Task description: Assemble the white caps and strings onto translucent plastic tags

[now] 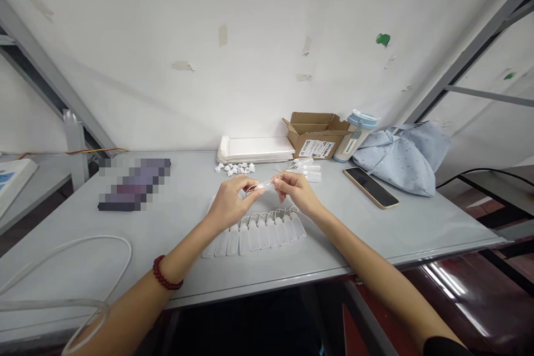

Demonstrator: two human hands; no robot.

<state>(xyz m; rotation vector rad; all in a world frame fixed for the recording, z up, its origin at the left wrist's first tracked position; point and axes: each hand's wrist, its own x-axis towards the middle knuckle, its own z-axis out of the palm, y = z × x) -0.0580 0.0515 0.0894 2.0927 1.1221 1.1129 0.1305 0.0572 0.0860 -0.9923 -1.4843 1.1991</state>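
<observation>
Between my two hands, above the grey table, is a small translucent plastic bottle, partly hidden by the fingers. My left hand pinches its white end, where a thin looped cord shows. The other end is in the fingertips of my right hand. Below my hands lies a row of similar flat translucent bottles with white tops and looped cords. Behind my left hand is a loose pile of small white caps. A few more translucent bottles lie just beyond my right hand.
At the back are a white stack of flat sheets or trays, an open cardboard box and a tumbler. A phone and a light blue cloth bag lie right. A white cable loops at left, near a blurred dark item.
</observation>
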